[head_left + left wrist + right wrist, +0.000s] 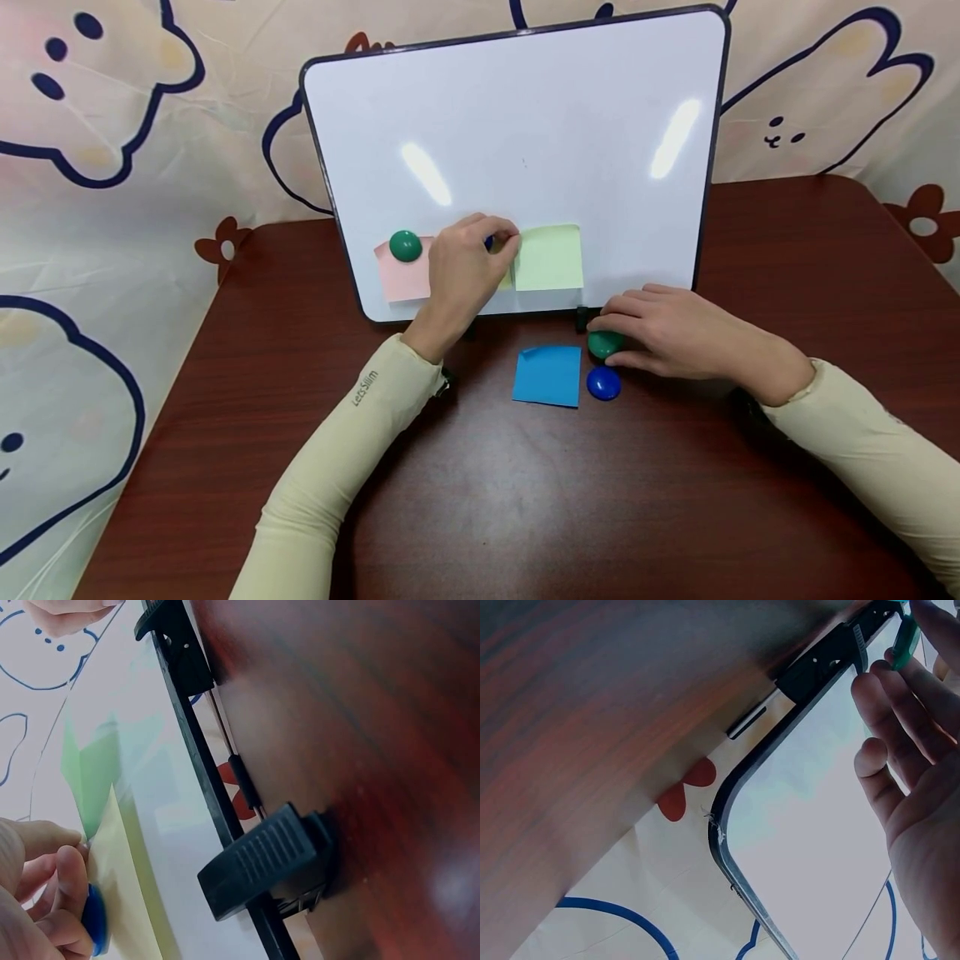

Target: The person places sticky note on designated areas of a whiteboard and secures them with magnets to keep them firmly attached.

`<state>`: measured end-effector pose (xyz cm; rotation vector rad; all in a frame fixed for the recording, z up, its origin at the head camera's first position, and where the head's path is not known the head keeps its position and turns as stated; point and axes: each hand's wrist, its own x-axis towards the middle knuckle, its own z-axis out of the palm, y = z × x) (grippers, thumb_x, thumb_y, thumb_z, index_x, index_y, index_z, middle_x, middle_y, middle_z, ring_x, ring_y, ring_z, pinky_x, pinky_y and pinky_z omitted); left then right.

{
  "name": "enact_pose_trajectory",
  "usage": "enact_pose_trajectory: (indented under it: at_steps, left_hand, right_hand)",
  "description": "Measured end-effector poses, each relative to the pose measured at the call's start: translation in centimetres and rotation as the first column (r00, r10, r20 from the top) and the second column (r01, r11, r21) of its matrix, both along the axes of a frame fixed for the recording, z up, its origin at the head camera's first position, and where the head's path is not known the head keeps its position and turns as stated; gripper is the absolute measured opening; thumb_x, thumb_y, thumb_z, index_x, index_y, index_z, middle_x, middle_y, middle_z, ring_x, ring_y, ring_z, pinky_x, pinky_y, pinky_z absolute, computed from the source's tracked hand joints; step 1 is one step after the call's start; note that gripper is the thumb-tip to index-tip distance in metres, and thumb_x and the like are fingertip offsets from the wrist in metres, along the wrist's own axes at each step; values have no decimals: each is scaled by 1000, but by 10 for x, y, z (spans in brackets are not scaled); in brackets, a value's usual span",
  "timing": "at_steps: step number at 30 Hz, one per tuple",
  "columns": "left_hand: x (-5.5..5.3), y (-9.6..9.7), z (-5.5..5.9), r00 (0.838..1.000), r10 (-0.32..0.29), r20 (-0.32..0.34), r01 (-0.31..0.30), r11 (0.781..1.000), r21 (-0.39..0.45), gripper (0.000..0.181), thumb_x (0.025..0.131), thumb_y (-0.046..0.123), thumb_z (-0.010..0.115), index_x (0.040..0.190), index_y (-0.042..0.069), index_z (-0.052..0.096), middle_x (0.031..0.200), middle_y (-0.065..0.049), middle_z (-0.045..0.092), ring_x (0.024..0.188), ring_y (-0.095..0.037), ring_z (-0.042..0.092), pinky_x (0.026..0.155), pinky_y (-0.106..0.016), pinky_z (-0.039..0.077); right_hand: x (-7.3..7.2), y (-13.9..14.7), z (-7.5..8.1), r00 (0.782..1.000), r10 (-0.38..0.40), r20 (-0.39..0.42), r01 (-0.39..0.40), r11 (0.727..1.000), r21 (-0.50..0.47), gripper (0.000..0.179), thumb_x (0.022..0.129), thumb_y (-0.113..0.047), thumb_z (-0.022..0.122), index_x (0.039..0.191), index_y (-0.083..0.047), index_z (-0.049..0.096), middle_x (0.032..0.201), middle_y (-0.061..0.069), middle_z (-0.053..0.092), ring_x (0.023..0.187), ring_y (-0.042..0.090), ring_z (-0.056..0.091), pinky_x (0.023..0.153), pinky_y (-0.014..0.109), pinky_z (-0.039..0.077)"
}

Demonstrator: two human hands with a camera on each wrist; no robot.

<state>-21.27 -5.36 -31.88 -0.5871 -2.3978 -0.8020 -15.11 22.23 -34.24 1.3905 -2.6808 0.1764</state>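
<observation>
Sleeves point(318, 492) nearest | left hand point(468, 258): fingertips together, pinching green note point(549, 258) | right hand point(663, 333): half-curled, gripping green magnet point(604, 344) | blue magnet point(603, 383) by thumb

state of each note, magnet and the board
Whiteboard: standing on the table
Pink note: under a green magnet on the whiteboard
Yellow note: partly hidden, blue magnet at its top
Light green note: corner pinched by left grip, no magnet
Blue note: on the table, top edge curled
Lower blue magnet: loose on the table
Lower green magnet: in the right grip
</observation>
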Motion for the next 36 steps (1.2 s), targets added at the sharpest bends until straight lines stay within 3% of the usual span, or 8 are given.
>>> enact_pose_trajectory:
  at_steps: [18, 27, 36]
  left_hand:
    - [1, 0, -1, 1000, -22, -1, 22, 1000, 8, 12, 93, 18, 69, 94, 10, 78, 88, -4, 75, 75, -18, 67, 63, -30, 50]
    - [1, -1, -1, 1000, -20, 4, 20, 1000, 14, 12, 93, 18, 69, 95, 10, 78, 89, -5, 75, 75, -19, 68, 63, -31, 50]
    - [0, -1, -1, 1000, -28, -2, 28, 999, 18, 12, 93, 18, 69, 95, 10, 77, 89, -5, 75, 75, -19, 68, 62, -30, 49]
  right_hand:
    - [-1, 0, 0, 997, -23, -75, 20, 999, -48, 47, 86, -40, 76, 125, -16, 68, 113, 1, 69, 95, 15, 65, 83, 38, 57]
    - [-4, 0, 1, 993, 1, -119, -15, 993, -113, 49, 82, -38, 80, 123, -13, 68, 110, 1, 70, 93, 15, 66, 81, 37, 57]
    - [-4, 0, 3, 987, -41, -158, 9, 980, -199, 52, 77, -36, 84, 122, -13, 70, 109, 4, 71, 93, 19, 67, 79, 40, 58]
